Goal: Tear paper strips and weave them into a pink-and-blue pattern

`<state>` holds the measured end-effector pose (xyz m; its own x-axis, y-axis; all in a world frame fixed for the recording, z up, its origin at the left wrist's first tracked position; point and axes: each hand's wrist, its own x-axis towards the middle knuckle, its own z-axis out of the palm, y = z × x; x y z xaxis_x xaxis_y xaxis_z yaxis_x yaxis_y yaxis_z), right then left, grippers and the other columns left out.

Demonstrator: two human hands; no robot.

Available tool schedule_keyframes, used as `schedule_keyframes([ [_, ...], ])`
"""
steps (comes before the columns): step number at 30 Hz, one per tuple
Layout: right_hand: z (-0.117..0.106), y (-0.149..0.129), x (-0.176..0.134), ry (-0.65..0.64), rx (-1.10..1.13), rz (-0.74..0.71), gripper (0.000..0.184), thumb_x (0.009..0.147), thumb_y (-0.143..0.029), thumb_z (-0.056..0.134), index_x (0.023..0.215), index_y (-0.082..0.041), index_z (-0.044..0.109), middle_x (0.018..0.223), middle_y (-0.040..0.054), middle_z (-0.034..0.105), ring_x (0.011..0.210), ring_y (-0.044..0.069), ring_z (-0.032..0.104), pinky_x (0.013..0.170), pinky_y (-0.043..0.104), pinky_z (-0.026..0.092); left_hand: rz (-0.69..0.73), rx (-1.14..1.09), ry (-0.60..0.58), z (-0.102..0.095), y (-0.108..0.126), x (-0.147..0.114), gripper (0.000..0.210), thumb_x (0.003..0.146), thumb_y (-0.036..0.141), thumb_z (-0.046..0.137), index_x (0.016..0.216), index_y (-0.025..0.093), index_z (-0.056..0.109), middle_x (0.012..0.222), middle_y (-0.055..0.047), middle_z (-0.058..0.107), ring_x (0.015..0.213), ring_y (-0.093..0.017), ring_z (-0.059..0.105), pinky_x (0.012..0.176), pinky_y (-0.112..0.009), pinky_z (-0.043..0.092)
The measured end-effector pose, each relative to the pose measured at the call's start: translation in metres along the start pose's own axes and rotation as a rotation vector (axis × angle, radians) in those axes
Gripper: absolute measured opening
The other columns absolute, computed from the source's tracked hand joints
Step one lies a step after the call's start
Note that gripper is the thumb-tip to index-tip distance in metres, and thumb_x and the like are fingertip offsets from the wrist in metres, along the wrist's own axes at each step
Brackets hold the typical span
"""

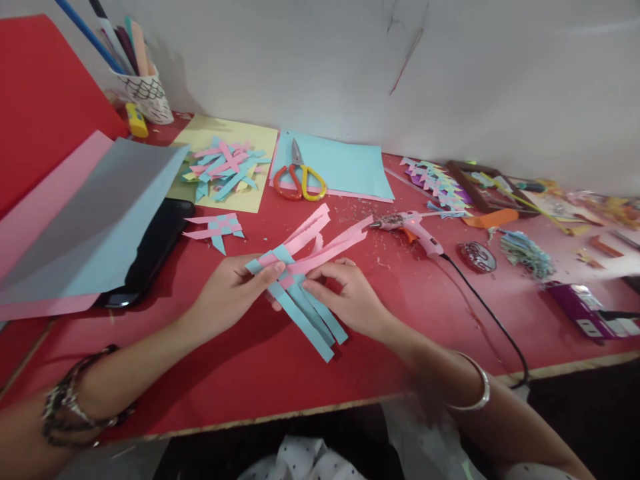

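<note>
Between my two hands, above the red table, is a weave of pink and blue paper strips (306,319). My left hand (240,287) pinches its woven corner, with the thumb on top. The fingers of my right hand (347,293) are closed on the strips at the other side of the weave. Pink ends point up and to the right; blue ends hang toward the table's front. To the left of the weave lies a small woven paper fish shape (220,229) in the same colours.
Behind my hands lie scissors (299,175) on blue paper (345,160) and a pile of folded strips (227,167). At the right are a pink glue gun (417,230) with its cord, a round ornament (477,257) and a purple power strip (575,310). Paper sheets (100,220) cover a black device (165,233) at left.
</note>
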<state>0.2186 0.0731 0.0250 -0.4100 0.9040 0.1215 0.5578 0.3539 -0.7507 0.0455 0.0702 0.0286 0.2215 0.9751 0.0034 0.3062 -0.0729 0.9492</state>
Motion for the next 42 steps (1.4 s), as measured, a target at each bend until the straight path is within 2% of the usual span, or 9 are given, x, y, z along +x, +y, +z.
schedule_keyframes([
  [6,-0.022,0.001,-0.004,-0.124,0.016,-0.117,0.033,0.081,-0.033,0.049,0.053,-0.015,0.049,0.049,-0.0040,0.050,0.048,0.006,0.043,0.052,0.021,0.032,0.012,-0.034,0.007,-0.001,-0.003,0.001,0.031,0.072,0.035,0.045,0.048,0.018,0.052,0.040,0.005,0.054,0.040,-0.009,0.051,0.046,-0.018,0.044],
  [9,-0.034,-0.003,-0.007,0.062,-0.019,-0.268,0.034,0.082,-0.028,0.045,0.051,-0.017,0.046,0.045,-0.0046,0.043,0.044,0.006,0.037,0.047,0.020,0.030,0.036,-0.012,-0.025,-0.003,-0.006,0.000,0.031,0.072,0.036,0.047,0.048,0.017,0.052,0.039,0.005,0.052,0.038,-0.008,0.047,0.041,-0.017,0.039],
  [13,-0.031,-0.011,-0.009,0.266,-0.157,-0.480,0.010,0.079,-0.024,0.049,0.076,-0.017,0.056,0.074,0.0024,0.060,0.072,0.012,0.053,0.068,0.026,0.037,0.108,0.040,-0.180,-0.001,-0.009,-0.001,0.034,0.075,0.036,0.047,0.048,0.016,0.051,0.036,0.006,0.045,0.035,-0.006,0.041,0.037,-0.016,0.031],
  [15,-0.025,-0.014,-0.009,0.199,-0.261,-0.452,0.019,0.078,-0.031,0.053,0.090,-0.017,0.057,0.092,0.0065,0.060,0.089,0.016,0.053,0.078,0.031,0.033,0.142,0.052,-0.267,0.002,-0.011,-0.002,0.034,0.076,0.035,0.046,0.049,0.015,0.051,0.037,0.006,0.043,0.035,-0.005,0.039,0.037,-0.015,0.029],
  [17,-0.019,-0.014,-0.008,0.069,-0.318,-0.379,0.020,0.080,-0.034,0.052,0.090,-0.018,0.058,0.095,0.0055,0.060,0.090,0.016,0.053,0.084,0.034,0.026,0.164,0.050,-0.327,0.005,-0.011,-0.003,0.033,0.077,0.033,0.045,0.050,0.015,0.051,0.038,0.006,0.042,0.036,-0.005,0.037,0.037,-0.015,0.027],
  [21,-0.014,-0.011,-0.006,-0.130,-0.279,-0.274,0.027,0.087,-0.030,0.042,0.068,-0.016,0.055,0.066,-0.0026,0.058,0.066,0.009,0.051,0.083,0.034,0.020,0.198,0.071,-0.336,0.008,-0.012,-0.004,0.035,0.077,0.032,0.044,0.047,0.015,0.046,0.042,0.006,0.038,0.040,-0.004,0.034,0.039,-0.015,0.026],
  [29,-0.012,-0.004,-0.001,-0.047,-0.065,-0.068,0.026,0.083,-0.033,0.046,0.065,-0.016,0.053,0.056,-0.0064,0.049,0.051,0.004,0.039,0.073,0.027,0.026,0.094,0.051,-0.339,0.007,-0.016,-0.003,0.027,0.073,0.039,0.052,0.068,0.014,0.062,0.058,0.004,0.053,0.054,-0.009,0.045,0.051,-0.018,0.039],
  [34,-0.013,0.000,0.001,0.044,0.047,0.027,0.022,0.081,-0.030,0.044,0.064,-0.016,0.049,0.057,-0.0050,0.046,0.055,0.006,0.040,0.065,0.023,0.031,0.018,0.023,-0.311,0.007,-0.017,-0.001,0.031,0.072,0.042,0.052,0.056,0.014,0.054,0.051,0.005,0.045,0.049,-0.008,0.039,0.043,-0.017,0.034],
  [42,-0.015,-0.001,-0.003,-0.207,0.198,0.179,0.028,0.071,-0.039,0.058,0.060,-0.015,0.051,0.051,-0.0055,0.044,0.048,0.005,0.041,0.045,0.017,0.029,0.014,0.066,-0.315,0.006,-0.017,0.000,0.032,0.073,0.042,0.049,0.058,0.014,0.056,0.051,0.005,0.043,0.049,-0.007,0.037,0.043,-0.016,0.031],
])
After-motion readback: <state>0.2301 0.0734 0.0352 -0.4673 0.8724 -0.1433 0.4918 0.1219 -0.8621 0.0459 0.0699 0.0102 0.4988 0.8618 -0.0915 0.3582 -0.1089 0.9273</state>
